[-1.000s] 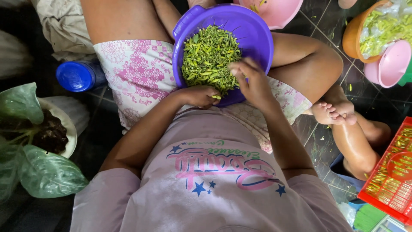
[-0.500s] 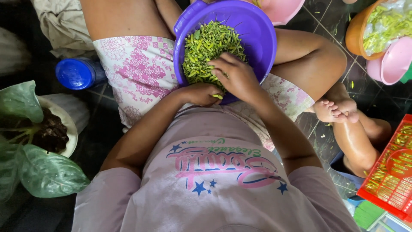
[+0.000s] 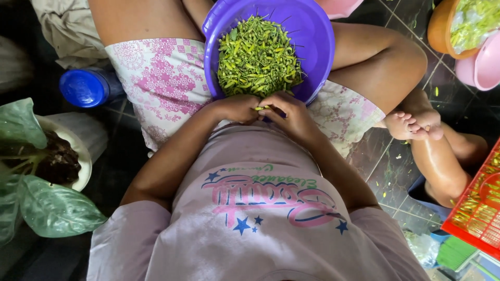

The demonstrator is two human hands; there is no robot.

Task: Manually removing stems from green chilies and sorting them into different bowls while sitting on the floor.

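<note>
A purple plastic bowl [image 3: 317, 36] heaped with small green pods [image 3: 258, 54] rests on my lap, between my thighs. Both hands meet at the bowl's near rim, against my pink printed shirt. My left hand [image 3: 235, 108] and my right hand [image 3: 292, 115] pinch one green pod [image 3: 263, 107] between their fingertips. Most of that pod is hidden by my fingers.
A blue-capped bottle [image 3: 83, 87] lies left of my thigh, near a white pot with a leafy plant [image 3: 47, 166]. At right are an orange bowl of greens [image 3: 442, 28], a pink bowl [image 3: 484, 65], a red crate [image 3: 476, 208] and a bare foot [image 3: 414, 124] on the dark tiled floor.
My right hand has drawn back from the pile of pods to the bowl's near rim and joined my left hand on one pod.
</note>
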